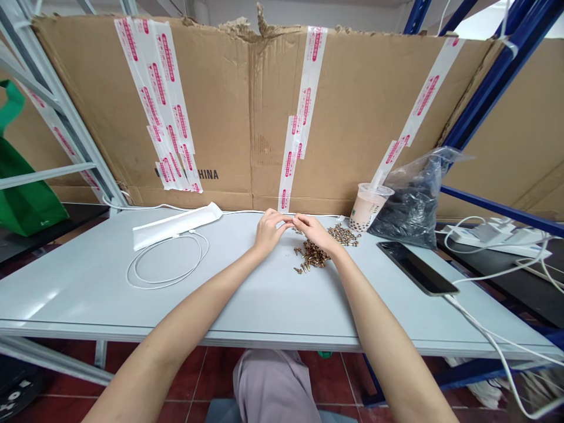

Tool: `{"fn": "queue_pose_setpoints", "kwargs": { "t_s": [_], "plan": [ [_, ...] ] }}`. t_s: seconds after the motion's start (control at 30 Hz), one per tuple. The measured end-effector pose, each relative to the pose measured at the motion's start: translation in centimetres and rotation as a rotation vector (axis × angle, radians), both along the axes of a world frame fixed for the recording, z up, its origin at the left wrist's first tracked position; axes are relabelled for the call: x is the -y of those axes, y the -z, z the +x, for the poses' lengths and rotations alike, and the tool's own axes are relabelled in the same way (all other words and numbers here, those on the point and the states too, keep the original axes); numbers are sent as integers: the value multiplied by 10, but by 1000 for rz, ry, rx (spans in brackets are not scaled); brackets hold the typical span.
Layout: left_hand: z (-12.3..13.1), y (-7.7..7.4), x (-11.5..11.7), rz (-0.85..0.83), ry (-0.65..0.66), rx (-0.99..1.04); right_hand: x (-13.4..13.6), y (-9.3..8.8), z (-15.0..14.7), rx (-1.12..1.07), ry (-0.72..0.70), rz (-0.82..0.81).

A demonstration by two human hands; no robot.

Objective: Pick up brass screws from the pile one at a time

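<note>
Both my hands meet at the far middle of the pale grey table (88, 288). My left hand (269, 228) is curled, its fingertips pinched together against those of my right hand (314, 230). Whatever sits between the fingertips is too small to make out. My right hand rests over a pile of small brass-coloured screws (314, 256). A second, smaller heap of the same screws (344, 234) lies just to the right of it.
A bubble tea cup (367, 207) and a plastic bag of dark parts (409, 211) stand at the back right. A black phone (416, 268) lies on a white cable. A coiled white cable (165, 267) and a white packet (176, 224) lie left. Taped cardboard (247, 106) walls the back.
</note>
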State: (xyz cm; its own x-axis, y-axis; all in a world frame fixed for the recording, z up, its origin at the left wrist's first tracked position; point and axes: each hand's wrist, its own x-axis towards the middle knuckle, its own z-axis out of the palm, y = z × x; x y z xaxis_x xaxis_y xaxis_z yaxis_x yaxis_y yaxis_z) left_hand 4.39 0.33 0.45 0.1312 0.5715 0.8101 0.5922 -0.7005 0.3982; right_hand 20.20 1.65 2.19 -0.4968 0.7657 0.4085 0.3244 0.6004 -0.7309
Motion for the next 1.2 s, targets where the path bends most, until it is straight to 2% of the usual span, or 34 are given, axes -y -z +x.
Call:
{"fn": "queue_pose_setpoints", "kwargs": {
  "t_s": [1.2],
  "plan": [
    [0, 1, 0, -17, -4, -8, 0, 1, -1, -57, 20, -73]
  ]
}}
